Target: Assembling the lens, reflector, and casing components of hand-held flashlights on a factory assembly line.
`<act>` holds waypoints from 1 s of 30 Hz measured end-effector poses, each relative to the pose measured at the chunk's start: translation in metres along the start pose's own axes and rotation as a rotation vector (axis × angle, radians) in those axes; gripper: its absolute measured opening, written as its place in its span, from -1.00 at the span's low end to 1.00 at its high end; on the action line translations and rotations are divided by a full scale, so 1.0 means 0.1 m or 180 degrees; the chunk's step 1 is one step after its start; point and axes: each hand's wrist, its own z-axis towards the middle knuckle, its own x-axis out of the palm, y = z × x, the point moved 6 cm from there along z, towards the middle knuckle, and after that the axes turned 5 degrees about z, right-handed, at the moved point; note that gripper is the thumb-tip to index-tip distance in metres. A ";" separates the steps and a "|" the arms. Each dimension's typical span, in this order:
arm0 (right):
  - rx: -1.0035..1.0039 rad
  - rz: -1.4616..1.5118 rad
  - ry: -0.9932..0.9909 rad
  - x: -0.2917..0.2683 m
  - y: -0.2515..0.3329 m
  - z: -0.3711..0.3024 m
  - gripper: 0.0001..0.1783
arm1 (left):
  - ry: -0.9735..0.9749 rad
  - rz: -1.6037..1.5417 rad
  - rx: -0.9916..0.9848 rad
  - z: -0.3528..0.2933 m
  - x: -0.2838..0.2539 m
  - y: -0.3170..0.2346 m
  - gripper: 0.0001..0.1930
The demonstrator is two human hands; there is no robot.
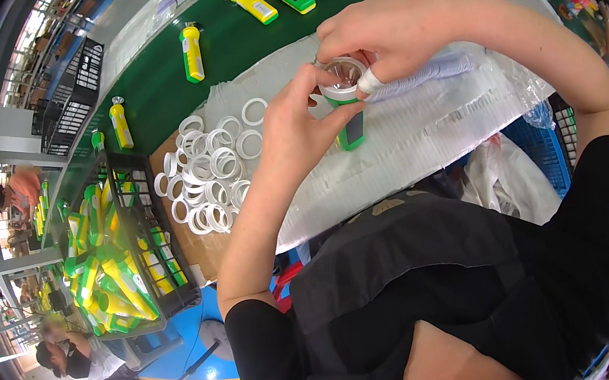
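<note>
Head view, left hand (293, 134): fingers closed round the head of the torch, thumb across its neck.
Right hand (406, 30): fingers clamped at the ring's far and right edges; one digit wrapped in white.
Torch (351, 136): green, between both sets of fingers, clear lens uppermost, handle slanting down below them.
Ring (342, 95): white, round the lens; whether fully seated, cannot tell.
Risk, ring: might sit crooked or jam if the two sides are pressed unevenly.
Risk, lens: could smudge or scratch, left fingertips being right at it.
Risk, loose rings (225, 162): heap left of the fingers, near the left forearm; an elbow sweep could scatter them.
Crate (178, 297): black, lower left of the fingers; heaped with green-and-yellow torches, topmost perhaps prone to sliding.
Blue crate (552, 157): lower right of the fingers, beneath the desk (299, 206) edge; contents unclear, white bag (511, 178) just beside.
</note>
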 end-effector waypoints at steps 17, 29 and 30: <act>0.0757 -0.0793 -0.0863 0.08 -0.11 -0.05 -0.38 | -0.0250 0.0258 0.0350 -0.01 0.06 -0.05 -0.58; 0.1178 -0.0761 -0.0805 0.08 -0.11 -0.04 -0.44 | -0.0216 0.0166 0.0388 0.04 0.08 -0.04 -0.59; 0.1299 -0.0627 -0.0663 0.10 -0.10 -0.05 -0.45 | -0.0275 0.0143 0.0354 0.04 0.08 -0.03 -0.60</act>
